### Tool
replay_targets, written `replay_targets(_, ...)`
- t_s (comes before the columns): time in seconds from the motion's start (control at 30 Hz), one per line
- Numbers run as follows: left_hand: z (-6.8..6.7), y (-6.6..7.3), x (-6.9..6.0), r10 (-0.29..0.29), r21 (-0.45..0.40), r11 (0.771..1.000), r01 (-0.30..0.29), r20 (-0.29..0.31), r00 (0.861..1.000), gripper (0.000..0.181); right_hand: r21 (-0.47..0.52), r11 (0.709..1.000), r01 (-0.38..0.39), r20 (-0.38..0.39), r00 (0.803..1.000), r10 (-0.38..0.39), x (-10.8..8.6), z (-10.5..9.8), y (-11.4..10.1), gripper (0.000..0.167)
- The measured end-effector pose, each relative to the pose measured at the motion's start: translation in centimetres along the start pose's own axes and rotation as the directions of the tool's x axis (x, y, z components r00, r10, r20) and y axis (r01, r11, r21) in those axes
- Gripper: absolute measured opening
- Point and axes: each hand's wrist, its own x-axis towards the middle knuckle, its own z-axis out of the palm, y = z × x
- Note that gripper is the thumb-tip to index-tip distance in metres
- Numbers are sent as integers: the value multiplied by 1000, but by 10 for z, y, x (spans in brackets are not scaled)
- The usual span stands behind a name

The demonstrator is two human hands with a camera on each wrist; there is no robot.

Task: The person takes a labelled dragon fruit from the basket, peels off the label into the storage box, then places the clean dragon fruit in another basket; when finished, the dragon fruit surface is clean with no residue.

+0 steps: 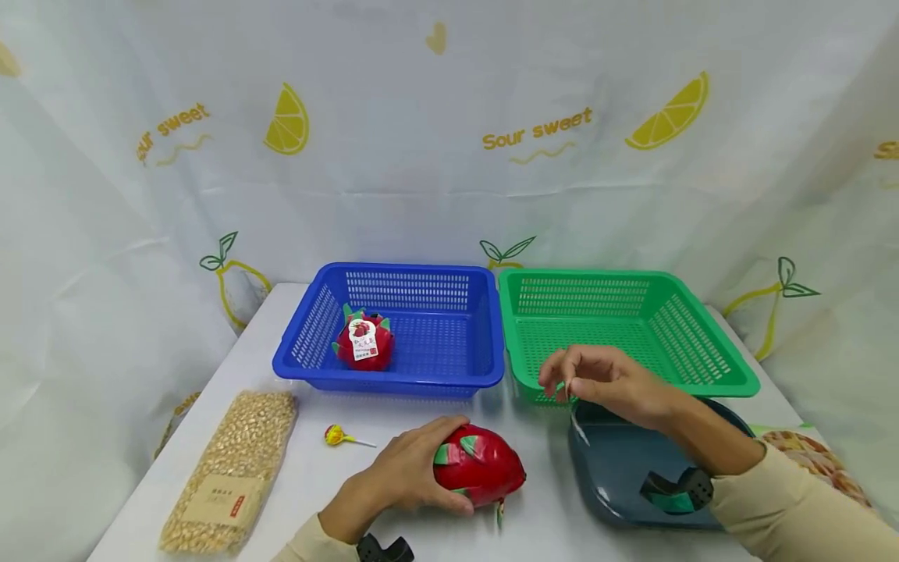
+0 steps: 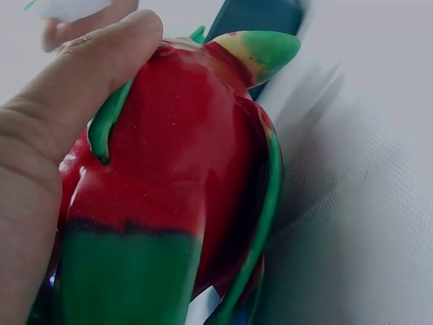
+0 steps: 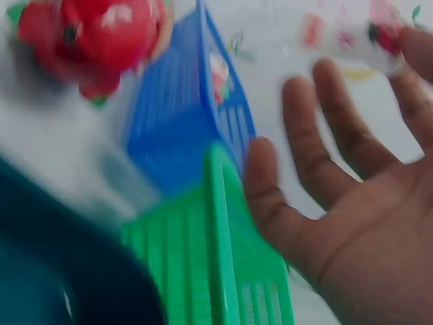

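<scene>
A red dragon fruit model (image 1: 485, 466) with green scales lies on the table, gripped by my left hand (image 1: 410, 470) from its left side. In the left wrist view the thumb (image 2: 88, 81) presses along the model (image 2: 183, 128). My right hand (image 1: 614, 388) is raised over the dark basin's back left corner, near the green basket's front rim. Between its thumb and a finger it pinches a small white tag (image 3: 348, 44) with a red fruit picture; the other fingers of this hand (image 3: 365, 203) are spread. From the head camera the tag (image 1: 579, 428) looks thin, nearly edge-on.
A blue basket (image 1: 449, 380) holds another dragon fruit model (image 1: 365, 343) with a white tag. Beside it stands a green basket (image 1: 716, 388), with a dark basin (image 1: 611, 476) in front. A grain bag (image 1: 235, 445) and a lollipop (image 1: 335, 435) lie left; a printed packet (image 1: 808, 453) is far right.
</scene>
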Motion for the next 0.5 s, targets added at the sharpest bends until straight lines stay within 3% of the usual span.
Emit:
replay_targets(0.07,0,-1,-1,-14,-5,1000,14,1,1000,96,56,995,-86,61,995,83,-11,-15,-9,15)
replay_targets(0.13,0,-2,-1,-17,-4,1000,17,1,1000,97,69,980,-189,122,976,179,-23,-27,-13,15)
replay_targets(0.27,0,-4,-2,-8,-4,1000,8,-5,1000,96,54,916,-398,197,903,381,-45,-45,-12,14)
replay_targets(0.37,0,-4,-1,-3,-3,1000,3,-9,1000,96,-1,874,-486,211,854,475,-60,-52,-4,17)
replay_targets(0.5,1,-3,1,9,4,1000,-9,-11,1000,96,-102,851,-515,192,829,525,-77,-56,12,22)
